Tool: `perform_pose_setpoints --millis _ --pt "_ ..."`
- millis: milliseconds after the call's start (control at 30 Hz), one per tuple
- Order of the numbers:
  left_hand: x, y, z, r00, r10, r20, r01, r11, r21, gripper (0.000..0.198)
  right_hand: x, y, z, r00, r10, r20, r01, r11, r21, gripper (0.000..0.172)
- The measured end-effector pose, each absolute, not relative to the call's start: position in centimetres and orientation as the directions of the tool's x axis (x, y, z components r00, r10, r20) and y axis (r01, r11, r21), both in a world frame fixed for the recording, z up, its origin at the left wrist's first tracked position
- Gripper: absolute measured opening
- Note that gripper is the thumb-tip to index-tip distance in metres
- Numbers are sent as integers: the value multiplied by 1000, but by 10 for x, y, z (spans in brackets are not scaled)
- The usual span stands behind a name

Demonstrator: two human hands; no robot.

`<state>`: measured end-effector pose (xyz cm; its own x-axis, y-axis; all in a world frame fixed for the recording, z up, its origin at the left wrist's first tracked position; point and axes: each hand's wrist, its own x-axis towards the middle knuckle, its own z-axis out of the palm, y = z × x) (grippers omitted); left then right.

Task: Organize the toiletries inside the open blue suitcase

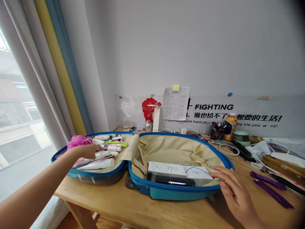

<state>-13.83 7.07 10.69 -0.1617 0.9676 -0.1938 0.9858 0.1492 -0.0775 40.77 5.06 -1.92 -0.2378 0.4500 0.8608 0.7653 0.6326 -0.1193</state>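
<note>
An open blue suitcase (166,190) lies flat on a wooden desk (133,210). Its left half holds several tubes and bottles and a pink bath pouf (76,141). My left hand (89,150) reaches into that half, fingers curled over a white bottle (102,155); whether it grips it I cannot tell. Two white boxes (166,169) and a dark item lie in the right half with the beige lining. My right hand (232,187) rests open, fingers spread, on the suitcase's right rim.
The desk's right side is cluttered: an orange drink bottle (230,126), a green cup (241,136), white cables, purple strips (268,180), papers. A wall with a pinned sheet and lettering stands behind. Curtains and a window are at the left.
</note>
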Motion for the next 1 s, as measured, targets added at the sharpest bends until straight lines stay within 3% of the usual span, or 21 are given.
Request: perform_pose_setpoints --millis 133,233,333,467,633,800,1000 --pt "-151 67 94 -159 949 -274 987 142 -80 64 408 49 -18 -249 441 862 769 631 -101 28" --pt "-154 65 89 -126 959 -254 991 111 -72 58 408 48 -17 -248 458 854 778 619 -106 31" --pt "-153 64 93 -95 980 -177 995 87 -57 51 408 49 -17 -248 471 847 781 614 -112 32" --pt "-131 72 110 -32 999 -41 999 32 -11 56 408 49 -18 -241 460 855 778 618 -113 31" --pt "-59 88 131 237 969 65 967 -242 77 57 407 48 -18 -222 502 836 777 609 -159 32" --pt "20 110 128 447 890 -83 892 -451 -30 51 405 47 -18 -219 479 850 755 635 -163 29" --pt "70 146 96 415 870 -265 891 -448 -76 47 407 47 -19 -228 502 835 772 616 -159 31"
